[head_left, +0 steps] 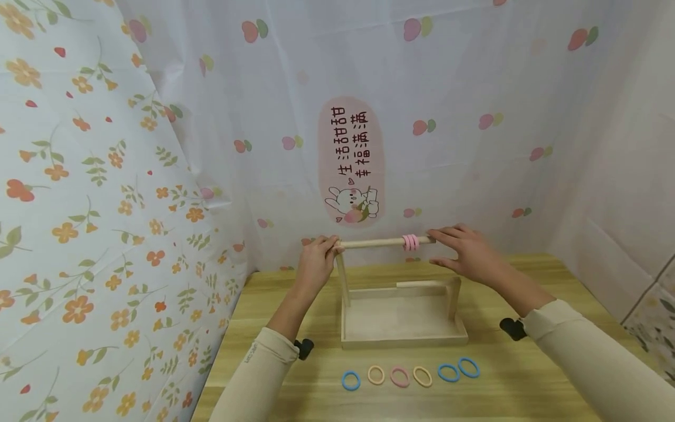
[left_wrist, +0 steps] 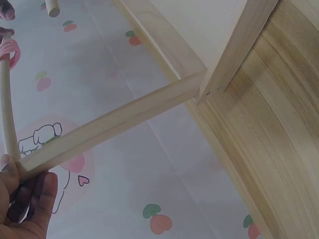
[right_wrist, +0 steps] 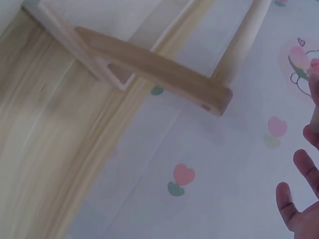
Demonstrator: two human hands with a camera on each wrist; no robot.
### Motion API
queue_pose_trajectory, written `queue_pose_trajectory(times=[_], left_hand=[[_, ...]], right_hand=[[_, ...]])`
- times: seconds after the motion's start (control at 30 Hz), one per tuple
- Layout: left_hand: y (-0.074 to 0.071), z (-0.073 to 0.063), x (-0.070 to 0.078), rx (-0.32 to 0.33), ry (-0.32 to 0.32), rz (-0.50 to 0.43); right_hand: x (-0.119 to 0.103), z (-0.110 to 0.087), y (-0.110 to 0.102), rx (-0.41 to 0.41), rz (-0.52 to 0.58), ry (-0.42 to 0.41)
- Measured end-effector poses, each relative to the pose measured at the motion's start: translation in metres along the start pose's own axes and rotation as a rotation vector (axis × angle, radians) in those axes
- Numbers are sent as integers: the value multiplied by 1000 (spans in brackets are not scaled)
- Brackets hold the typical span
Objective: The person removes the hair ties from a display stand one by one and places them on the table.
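A wooden rack (head_left: 404,344) with a tray base stands on the table, a tall post (head_left: 343,275) at its left and a shorter post (head_left: 453,298) at its right. My left hand (head_left: 313,264) grips the top of the tall post, where the upper rod (head_left: 369,242) joins it; the left wrist view shows thumb and fingers around that corner. Several pink rings (head_left: 411,242) hang together near the rod's right end. My right hand (head_left: 469,253) is at that end, its fingertips touching or very near the rod, thumb apart below, fingers fairly straight.
In front of the rack lie loose rings: a blue ring (head_left: 350,380), a pink ring (head_left: 399,377), a yellow ring (head_left: 376,375) and several others. A lower rod (head_left: 422,284) extends left from the short post. Patterned curtains (head_left: 459,164) hang behind and at the sides.
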State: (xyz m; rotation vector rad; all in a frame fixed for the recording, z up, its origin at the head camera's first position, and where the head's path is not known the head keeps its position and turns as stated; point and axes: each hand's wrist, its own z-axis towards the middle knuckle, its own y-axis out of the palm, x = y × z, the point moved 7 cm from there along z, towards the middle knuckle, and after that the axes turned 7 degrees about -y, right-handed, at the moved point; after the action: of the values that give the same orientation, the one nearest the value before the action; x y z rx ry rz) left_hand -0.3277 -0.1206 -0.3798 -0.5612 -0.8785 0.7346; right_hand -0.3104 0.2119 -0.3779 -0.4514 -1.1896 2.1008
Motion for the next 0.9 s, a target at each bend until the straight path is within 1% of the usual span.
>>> queue_pose_trajectory(times=[0.17, 0.27, 0.4, 0.53, 0.63, 0.77, 0.9], left_hand=[[0, 2, -1, -1, -1, 6], [1, 2, -2, 2, -3, 2], [1, 1, -2, 6, 1, 4], [0, 0, 0, 2, 4, 12], [1, 1, 0, 3, 6, 11], [1, 1, -1, 2, 2, 7], [1, 1, -2, 0, -4, 4]], right_hand=[[-1, 12, 7, -24, 16, 39], [-3, 18, 12, -43, 44, 59], [-8, 24, 16, -42, 89, 66], [-11, 28, 17, -18, 119, 50], [-12, 31, 16, 20, 132, 27], [-12, 34, 14, 64, 131, 6], [-11, 33, 13, 78, 113, 8]])
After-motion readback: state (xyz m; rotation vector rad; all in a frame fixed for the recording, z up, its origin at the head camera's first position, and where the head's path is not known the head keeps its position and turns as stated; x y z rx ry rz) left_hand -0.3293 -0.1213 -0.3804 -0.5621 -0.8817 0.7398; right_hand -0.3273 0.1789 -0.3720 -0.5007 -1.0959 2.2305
